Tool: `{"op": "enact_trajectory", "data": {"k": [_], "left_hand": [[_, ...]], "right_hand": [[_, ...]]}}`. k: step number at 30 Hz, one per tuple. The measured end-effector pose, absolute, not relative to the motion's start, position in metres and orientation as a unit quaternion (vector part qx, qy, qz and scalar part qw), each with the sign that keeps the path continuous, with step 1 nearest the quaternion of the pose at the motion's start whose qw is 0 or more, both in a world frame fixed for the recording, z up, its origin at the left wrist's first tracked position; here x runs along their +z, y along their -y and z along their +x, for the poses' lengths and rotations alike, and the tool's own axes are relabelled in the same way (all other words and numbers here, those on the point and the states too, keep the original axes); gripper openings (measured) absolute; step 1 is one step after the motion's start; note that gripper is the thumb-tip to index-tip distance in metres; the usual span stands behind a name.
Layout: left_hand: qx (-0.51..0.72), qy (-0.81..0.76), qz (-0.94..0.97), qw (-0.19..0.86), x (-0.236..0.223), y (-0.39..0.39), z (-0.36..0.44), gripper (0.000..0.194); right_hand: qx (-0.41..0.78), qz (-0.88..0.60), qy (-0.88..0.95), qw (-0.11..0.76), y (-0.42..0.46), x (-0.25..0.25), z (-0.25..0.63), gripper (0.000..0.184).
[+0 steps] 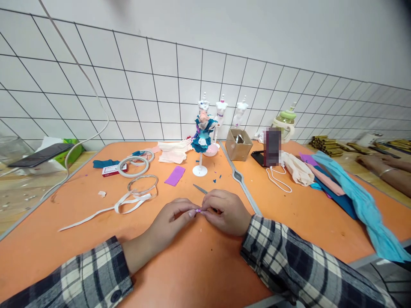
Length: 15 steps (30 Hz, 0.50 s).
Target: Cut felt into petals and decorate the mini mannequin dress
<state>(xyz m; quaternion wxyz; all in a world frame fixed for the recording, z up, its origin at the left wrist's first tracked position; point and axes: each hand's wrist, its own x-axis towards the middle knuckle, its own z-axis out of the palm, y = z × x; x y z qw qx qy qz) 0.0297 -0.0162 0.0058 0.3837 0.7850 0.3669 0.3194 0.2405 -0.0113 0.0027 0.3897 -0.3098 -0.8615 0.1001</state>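
Note:
My left hand (175,216) is closed, its thumb and forefinger pinching a tiny purple-and-white piece (198,211), perhaps paper. From the other side, the fingertips of my right hand (226,211) pinch the same piece. A scissor blade (199,188) sticks out behind my right hand; whether that hand holds the scissors or they lie on the table, I cannot tell. Beyond my hands stands a small dress form in a teal ruffled dress (203,137) on a white round base. A flat purple strip (175,176) rests to its left.
Tape rolls (133,167), a white ribbon (131,205) and a red-and-white box (111,170) lie left on the orange table (173,273). A cardboard box (238,145), a phone (272,147) and blue crepe paper (356,192) are right. Another person's hand (374,163) rests far right.

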Motion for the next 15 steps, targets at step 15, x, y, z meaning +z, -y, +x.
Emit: {"op": "enact_trajectory", "data": {"k": [15], "left_hand": [[0.479,-0.462,0.487,0.565,0.0068,0.0171,0.0331,0.031]], "right_hand": [[-0.020,-0.349,0.834,0.427,0.0161,0.0111,0.2413,0.011]]}}
